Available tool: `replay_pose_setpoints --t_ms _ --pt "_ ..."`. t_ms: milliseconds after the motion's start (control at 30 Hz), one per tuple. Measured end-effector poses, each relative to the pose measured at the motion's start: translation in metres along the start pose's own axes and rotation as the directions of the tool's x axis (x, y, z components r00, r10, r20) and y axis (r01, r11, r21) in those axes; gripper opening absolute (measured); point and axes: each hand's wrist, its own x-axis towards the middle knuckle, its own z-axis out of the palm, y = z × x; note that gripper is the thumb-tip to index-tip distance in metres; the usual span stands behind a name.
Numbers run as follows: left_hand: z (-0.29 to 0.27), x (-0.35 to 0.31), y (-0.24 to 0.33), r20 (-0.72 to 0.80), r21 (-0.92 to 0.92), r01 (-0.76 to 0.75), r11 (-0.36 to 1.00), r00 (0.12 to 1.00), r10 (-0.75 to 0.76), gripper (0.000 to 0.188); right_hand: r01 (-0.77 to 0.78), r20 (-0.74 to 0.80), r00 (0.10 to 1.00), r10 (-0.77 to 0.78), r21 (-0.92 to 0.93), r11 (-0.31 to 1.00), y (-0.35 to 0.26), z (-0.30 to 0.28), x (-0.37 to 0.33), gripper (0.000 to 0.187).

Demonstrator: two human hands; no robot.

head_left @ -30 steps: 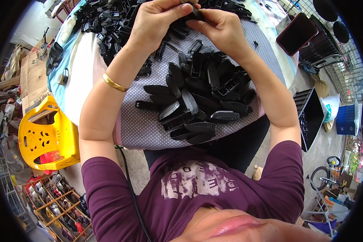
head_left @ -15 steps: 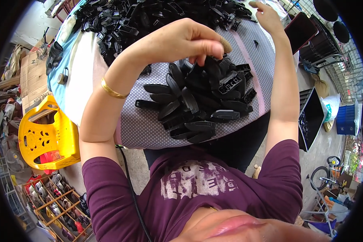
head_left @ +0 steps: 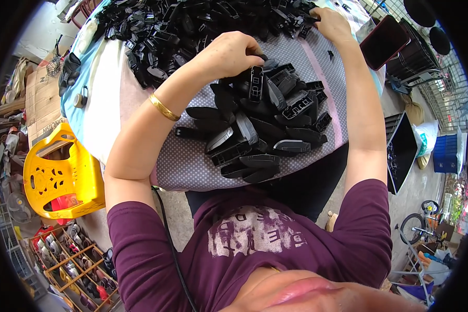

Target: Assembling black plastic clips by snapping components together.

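My left hand (head_left: pixel 235 54) is over the top of the nearer heap of long black plastic parts (head_left: pixel 260 125). Its fingers are closed around a black plastic part (head_left: pixel 256 83) that stands on end, its ribbed inner side showing. Farther off to the right, my right hand (head_left: pixel 333 25) has its fingertips curled together at the edge of the big pile of smaller black plastic pieces (head_left: pixel 187 26). Whatever lies between those fingertips is too small to make out.
A spotted grey cloth (head_left: pixel 179 169) covers the table. A dark phone (head_left: pixel 385 42) stands by my right forearm. A black bin (head_left: pixel 400 153) is beside the table on the right, a yellow plastic chair (head_left: pixel 62 174) on the left. A cable (head_left: pixel 165 229) runs down past my left side.
My left hand has lowered slightly left, onto the heap, and parts there have shifted. My right hand has moved left and down to the big pile's edge.
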Motion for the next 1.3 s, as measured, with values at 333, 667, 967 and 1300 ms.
replay_pose_setpoints --t_ms 333,667,967,1300 --pt "0.004 0.007 -0.007 -0.315 -0.676 -0.197 0.710 0.948 -0.037 0.032 -0.112 -0.030 0.989 0.143 0.472 0.874 -0.038 -0.067 -0.024 0.027" --pt "0.003 0.014 -0.032 -0.401 -0.813 -0.263 0.520 0.900 -0.172 0.029 0.030 -0.007 0.998 -0.070 0.942 0.336 -0.129 -0.090 -0.052 0.023" --pt "-0.001 0.009 -0.015 -0.367 -0.881 -0.248 0.404 0.896 -0.250 0.030 0.347 -0.385 0.918 -0.098 0.657 0.670 -0.151 -0.089 -0.061 0.021" --pt "-0.009 0.025 -0.037 -0.553 -0.788 -0.615 0.011 0.717 0.425 0.020 0.267 -0.210 0.963 -0.172 0.843 0.468 -0.143 -0.066 -0.054 0.027"
